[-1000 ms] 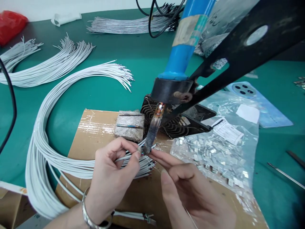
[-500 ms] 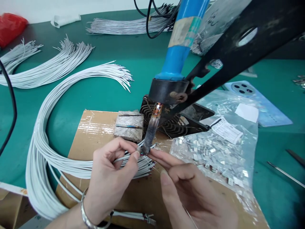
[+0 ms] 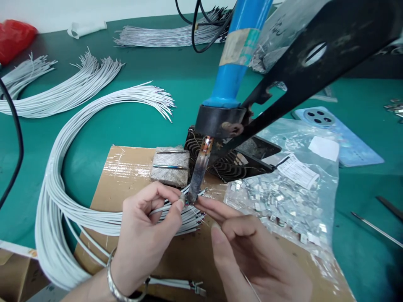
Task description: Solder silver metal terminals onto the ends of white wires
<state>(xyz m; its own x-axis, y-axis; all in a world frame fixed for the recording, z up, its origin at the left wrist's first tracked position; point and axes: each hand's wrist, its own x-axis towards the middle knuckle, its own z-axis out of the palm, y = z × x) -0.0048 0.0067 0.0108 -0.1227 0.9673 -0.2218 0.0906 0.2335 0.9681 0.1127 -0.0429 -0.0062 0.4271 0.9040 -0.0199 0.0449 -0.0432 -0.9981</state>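
Observation:
My left hand (image 3: 154, 230) is closed in a pinch on the end of a white cable (image 3: 160, 209), right beside the tip of a blue soldering iron (image 3: 197, 182). A black bracket (image 3: 283, 79) holds the iron upright at a slant. Thin solder wire (image 3: 250, 286) runs through my right hand (image 3: 252, 247), whose fingertips are close to the iron tip. The joint at the tip is small and partly hidden by fingers and iron. Below and behind my left hand lies a bundle of white cables (image 3: 94, 218) with stripped ends.
Cardboard (image 3: 116, 167) covers the work spot. A cleaning pad (image 3: 171, 176) with two metal tips and a black fan (image 3: 233, 163) stand behind my hands. To the right lie a plastic bag of small metal parts (image 3: 283, 201), a phone (image 3: 352, 142) and tweezers (image 3: 374, 226). More cable bundles (image 3: 72, 88) lie farther back.
The view has shifted slightly, so the iron and bracket appear a little farther left. Both hands keep nearly the same pose at the iron tip.

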